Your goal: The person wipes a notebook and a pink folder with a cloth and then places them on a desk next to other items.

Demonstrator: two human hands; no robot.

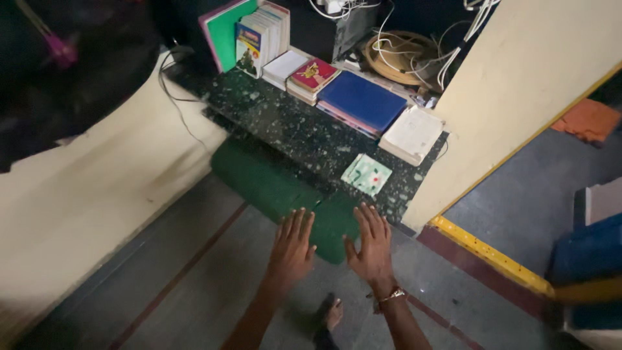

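My left hand (292,244) and my right hand (371,243) reach forward side by side, fingers spread, holding nothing. Both hover at the near end of a rolled green mat (265,181) that lies on the floor under a dark speckled stone shelf (295,129). My right wrist wears a metal bracelet. On the shelf, closest to my right hand, lies a small pale green booklet (367,174).
Along the shelf sit a white book (412,134), a blue book (361,100), a red-covered book (314,75) and upright books (253,35). White cables (414,45) tangle behind. A cream wall (518,84) stands at right, with a yellow floor edge (486,249). My foot (332,316) shows below.
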